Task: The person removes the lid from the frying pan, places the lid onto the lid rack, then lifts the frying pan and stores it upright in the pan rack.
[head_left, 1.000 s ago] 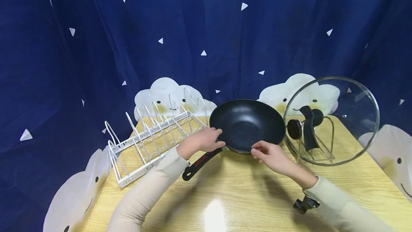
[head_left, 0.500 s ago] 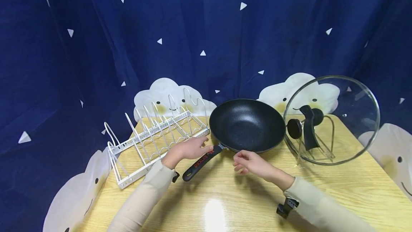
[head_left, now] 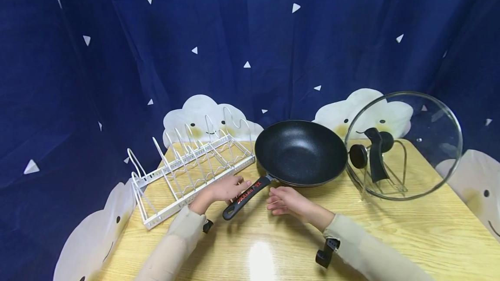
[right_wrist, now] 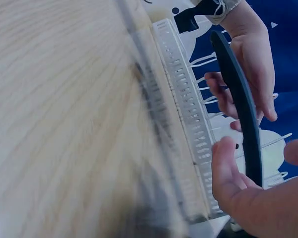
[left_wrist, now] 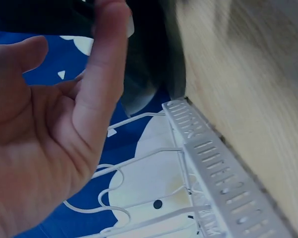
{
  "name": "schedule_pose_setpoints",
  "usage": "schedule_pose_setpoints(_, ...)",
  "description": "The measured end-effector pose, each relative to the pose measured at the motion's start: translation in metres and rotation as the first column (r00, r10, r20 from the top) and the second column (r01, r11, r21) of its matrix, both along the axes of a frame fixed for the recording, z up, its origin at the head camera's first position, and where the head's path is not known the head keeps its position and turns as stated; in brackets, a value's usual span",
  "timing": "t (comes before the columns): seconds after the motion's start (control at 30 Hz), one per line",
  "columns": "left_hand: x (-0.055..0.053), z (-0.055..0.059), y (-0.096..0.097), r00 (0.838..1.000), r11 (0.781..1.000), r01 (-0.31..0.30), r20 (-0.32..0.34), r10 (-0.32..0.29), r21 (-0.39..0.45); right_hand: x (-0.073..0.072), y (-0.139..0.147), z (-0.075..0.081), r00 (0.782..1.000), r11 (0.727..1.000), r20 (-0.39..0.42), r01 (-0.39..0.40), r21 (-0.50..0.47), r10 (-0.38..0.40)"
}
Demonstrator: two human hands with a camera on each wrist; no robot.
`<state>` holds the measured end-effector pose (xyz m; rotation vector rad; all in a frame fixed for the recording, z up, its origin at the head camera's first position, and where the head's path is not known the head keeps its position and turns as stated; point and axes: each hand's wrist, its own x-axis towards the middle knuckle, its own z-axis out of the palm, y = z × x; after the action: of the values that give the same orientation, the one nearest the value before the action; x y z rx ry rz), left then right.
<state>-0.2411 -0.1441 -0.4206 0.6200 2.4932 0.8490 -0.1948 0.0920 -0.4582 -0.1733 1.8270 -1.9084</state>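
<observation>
A black frying pan sits at the middle of the table, its black handle with red lettering angled toward the front left. My left hand is just left of that handle, fingers loosely bent. To the right of the handle, my right hand hovers with relaxed fingers around nothing. In the right wrist view, the handle lies between the left hand and the right hand, gripped by neither. Left of the pan stands a white wire rack.
At the right, a glass lid leans upright in a small wire stand, with a black handle piece beside it. The wooden table extends to the front. A blue curtain hangs behind.
My left hand has drawn back from the pan's near rim, down and left beside the handle. My right hand has shifted left from the rim toward the handle. The pan stays put.
</observation>
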Motion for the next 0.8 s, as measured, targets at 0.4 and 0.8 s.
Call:
schedule_pose_setpoints(0.4, 0.010, -0.012, -0.008, 0.999, 0.995, -0.014, 0.045, 0.009, 0.101, -0.017, -0.026, -0.011, 0.959, 0.952, 0.243, 0.204, -0.228, -0.147)
schedule_pose_setpoints(0.8, 0.019, -0.022, -0.006, 0.933, 0.939, -0.067, 0.356, -0.061, 0.336, -0.029, -0.044, -0.019, 0.927, 0.860, 0.324, 0.314, -0.402, -0.188)
